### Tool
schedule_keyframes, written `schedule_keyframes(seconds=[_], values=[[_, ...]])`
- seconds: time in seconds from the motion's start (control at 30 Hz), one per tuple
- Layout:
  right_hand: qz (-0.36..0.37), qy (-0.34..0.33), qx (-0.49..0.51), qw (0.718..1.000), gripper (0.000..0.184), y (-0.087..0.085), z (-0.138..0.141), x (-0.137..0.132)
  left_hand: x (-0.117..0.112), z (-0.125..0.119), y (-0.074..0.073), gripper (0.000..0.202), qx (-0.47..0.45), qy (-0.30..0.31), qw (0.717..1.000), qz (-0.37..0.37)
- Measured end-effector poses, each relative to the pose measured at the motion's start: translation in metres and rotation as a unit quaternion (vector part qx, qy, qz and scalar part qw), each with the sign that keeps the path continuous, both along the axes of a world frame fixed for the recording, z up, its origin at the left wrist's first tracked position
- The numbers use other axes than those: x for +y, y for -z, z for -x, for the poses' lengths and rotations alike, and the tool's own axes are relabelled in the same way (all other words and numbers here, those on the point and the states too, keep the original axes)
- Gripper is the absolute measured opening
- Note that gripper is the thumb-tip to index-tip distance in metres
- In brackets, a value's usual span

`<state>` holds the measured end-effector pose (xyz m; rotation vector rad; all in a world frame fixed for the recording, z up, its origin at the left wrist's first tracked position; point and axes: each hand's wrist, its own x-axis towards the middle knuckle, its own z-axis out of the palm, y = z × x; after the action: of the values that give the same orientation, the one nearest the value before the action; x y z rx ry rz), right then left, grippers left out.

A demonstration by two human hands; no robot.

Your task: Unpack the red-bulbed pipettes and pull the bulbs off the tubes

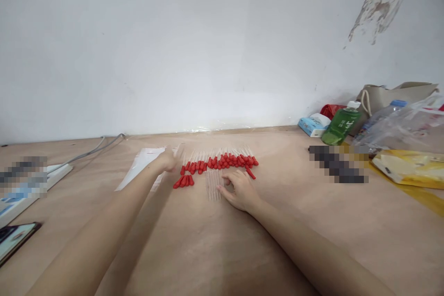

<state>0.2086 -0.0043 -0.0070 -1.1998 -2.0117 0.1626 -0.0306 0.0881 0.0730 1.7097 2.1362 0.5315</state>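
Note:
A row of thin clear tubes with red rubber bulbs (232,161), like droppers, lies on the table, bulbs towards me. In front of it lie several red bulbs (183,181) in a small group and a bundle of clear thin tubes (212,186) without bulbs. My right hand (243,192) rests at the right side of this bundle, thumb and forefinger curved and apart. Over by the row's left end, my left hand (167,160) is at a white sheet or bag (138,166) and a clear plastic wrapper. Its fingertips are hard to make out.
To the right stand a green bottle (342,125), a blue tissue pack (312,126), a beige bag (385,97) and yellow packaging (412,169). On the left are a white power strip (58,175) with a grey cable and a phone (17,240). A white wall (173,55) rises behind the table.

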Motion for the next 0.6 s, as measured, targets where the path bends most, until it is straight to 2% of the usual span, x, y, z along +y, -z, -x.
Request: schedule_keyframes(seconds=[0.07, 0.13, 0.23, 0.3, 0.4, 0.5, 0.6], values=[[0.011, -0.004, 0.016, 1.000, 0.021, 0.000, 0.001, 0.001, -0.011, 0.004, -0.003, 0.046, 0.032, -0.016, 0.999, -0.038], [0.035, -0.012, 0.045, 0.998, 0.017, 0.000, 0.001, 0.003, -0.028, 0.005, 0.001, 0.045, 0.057, 0.012, 0.992, -0.115], [0.109, -0.014, 0.137, 0.984, 0.018, 0.000, -0.003, 0.005, -0.061, -0.002, 0.021, 0.032, 0.047, 0.161, 0.947, -0.273], [0.161, -0.017, 0.222, 0.961, 0.024, -0.001, -0.009, 0.004, -0.084, -0.011, 0.039, 0.026, 0.031, 0.244, 0.919, -0.308], [0.207, -0.061, 0.303, 0.928, 0.035, -0.002, -0.023, -0.004, -0.111, -0.028, 0.060, 0.026, 0.020, 0.327, 0.882, -0.338], [0.211, -0.124, 0.280, 0.928, 0.039, -0.001, -0.034, -0.015, -0.121, -0.044, 0.071, 0.026, -0.006, 0.351, 0.860, -0.370], [0.173, -0.145, 0.194, 0.955, 0.039, 0.000, -0.036, -0.022, -0.121, -0.055, 0.076, 0.026, -0.047, 0.363, 0.846, -0.388]])
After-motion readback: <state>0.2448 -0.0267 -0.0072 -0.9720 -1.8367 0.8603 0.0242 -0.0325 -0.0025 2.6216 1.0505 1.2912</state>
